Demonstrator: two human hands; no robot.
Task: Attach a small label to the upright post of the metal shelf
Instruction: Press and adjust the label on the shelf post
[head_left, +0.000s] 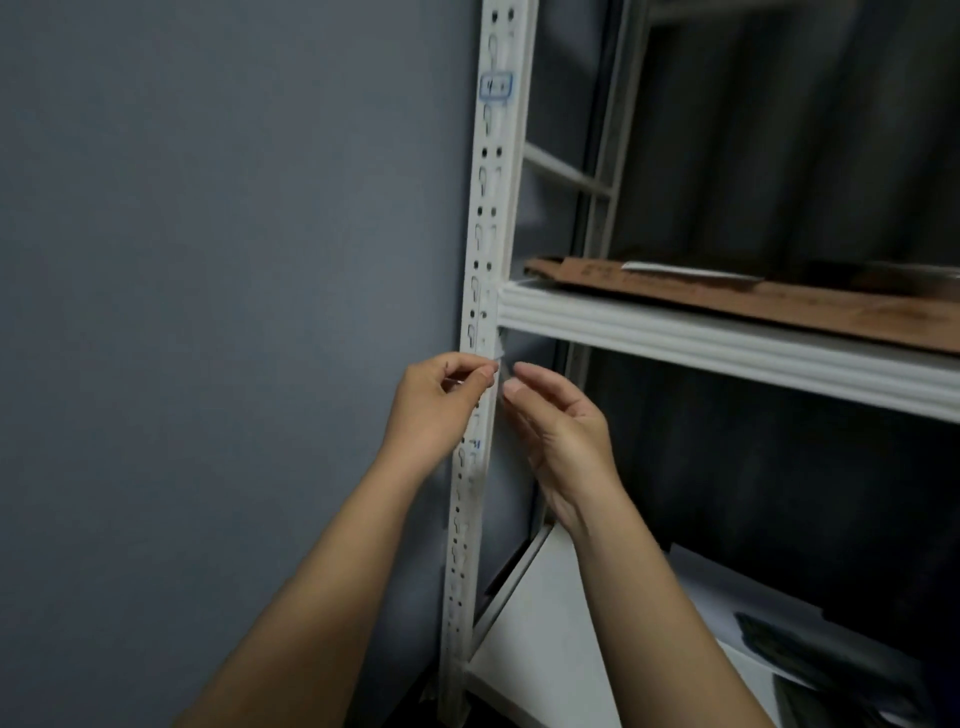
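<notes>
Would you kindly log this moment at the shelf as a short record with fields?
post: white, perforated, upright
label: small pale piece, blurred, at the post just below the shelf beam
left hand: fingers pinch the label's lower end
right hand: open beside the post, holds nothing
older label: blue-edged, higher up the post
shelf: carries flat cardboard

This is looking like a storage room or stockroom: a white slotted metal shelf (727, 348) is standing against a bare grey wall (208, 260), with flattened cardboard (779, 306) lying above the hands (441, 405).
</notes>
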